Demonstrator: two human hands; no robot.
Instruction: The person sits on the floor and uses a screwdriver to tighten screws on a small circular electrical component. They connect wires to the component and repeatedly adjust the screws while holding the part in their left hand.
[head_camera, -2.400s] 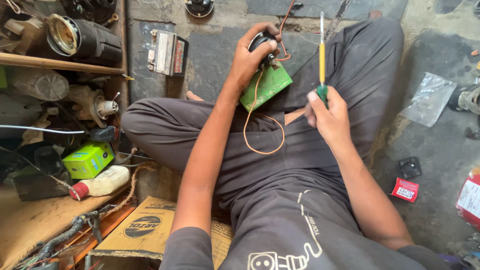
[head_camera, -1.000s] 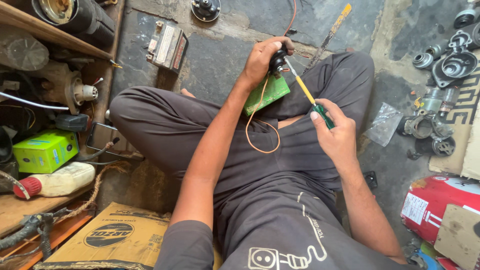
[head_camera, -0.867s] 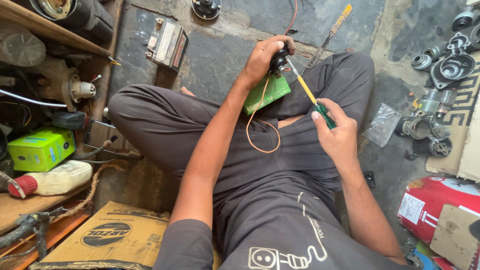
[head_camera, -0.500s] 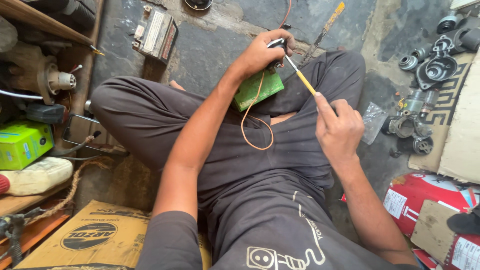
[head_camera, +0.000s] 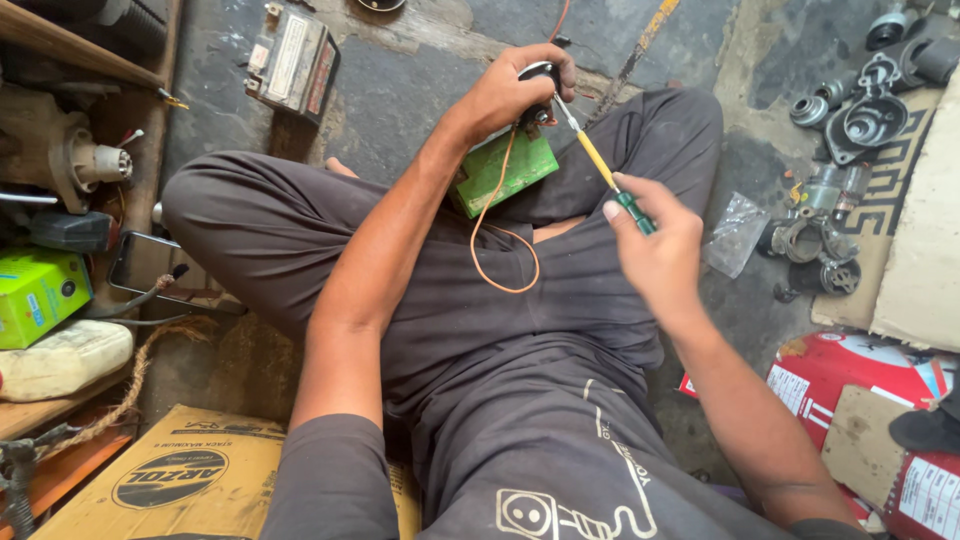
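Note:
I sit cross-legged on the floor. My left hand (head_camera: 510, 90) grips a small black round part (head_camera: 537, 78) fixed to a green circuit board (head_camera: 500, 170), held above my lap. An orange wire (head_camera: 500, 250) loops down from the board. My right hand (head_camera: 655, 250) holds a screwdriver (head_camera: 600, 165) with a yellow and green handle. Its metal tip points up and left and touches the black part just below my left fingers.
A grey boxed unit (head_camera: 295, 65) lies on the concrete behind my knee. Metal motor parts (head_camera: 850, 110) and a clear plastic bag (head_camera: 735, 235) lie at the right. Red cartons (head_camera: 850, 375) sit lower right. A green box (head_camera: 35, 295), white bottle (head_camera: 65, 360) and cardboard box (head_camera: 180, 480) are left.
The screwdriver swung from upright to slanted, with its tip now at the black part. The view has shifted right, showing more of the metal parts and red cartons.

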